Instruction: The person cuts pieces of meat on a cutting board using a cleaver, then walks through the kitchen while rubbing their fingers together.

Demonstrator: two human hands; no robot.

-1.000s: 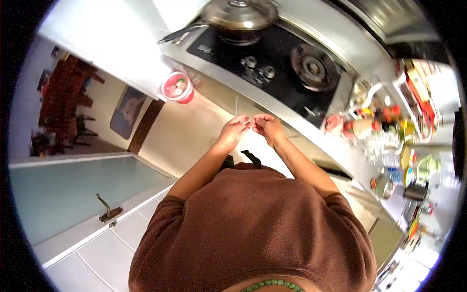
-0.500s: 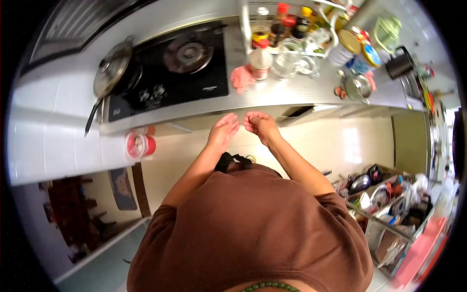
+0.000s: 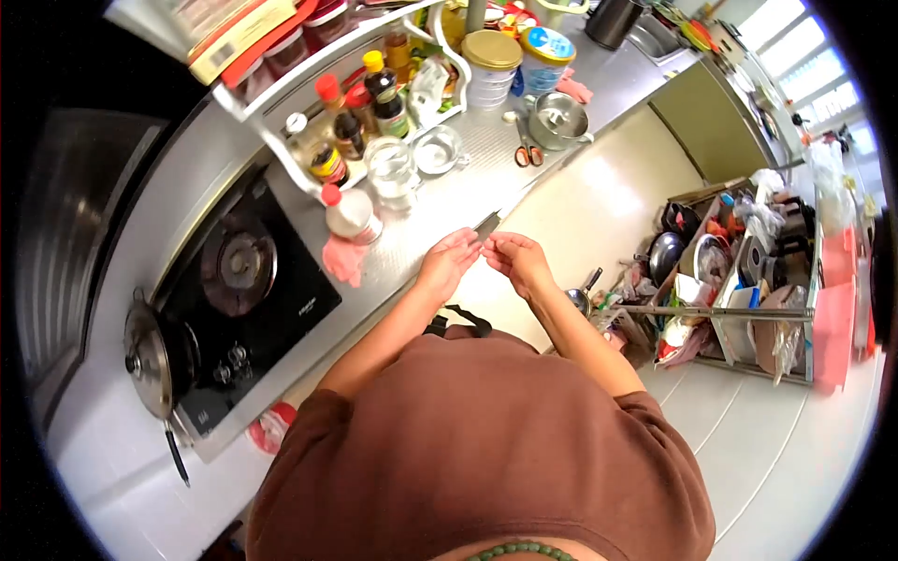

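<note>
My left hand [image 3: 449, 264] is held palm up in front of my body, its fingers stretched and slightly bent, with nothing visible lying on it. Just to its right, my right hand [image 3: 520, 266] has its fingers curled in with the thumb against them. Anything between those fingertips is too small to make out. The fingertips of both hands are close together, near the counter's front edge. A pink cloth [image 3: 343, 260] and a white bottle with a red cap [image 3: 353, 217] stand on the counter left of my hands.
A black stove [image 3: 253, 299] with a lidded pan [image 3: 150, 360] is at the left. Behind are glass jars [image 3: 393, 171], sauce bottles [image 3: 385, 93], orange-handled scissors [image 3: 528, 155], a metal pot [image 3: 558, 122] and tins [image 3: 491, 67]. A loaded rack [image 3: 730, 313] stands at the right.
The view has turned to the right, from the stove toward the counter and rack. Both hands stay close together in front of my body, in nearly the same pose.
</note>
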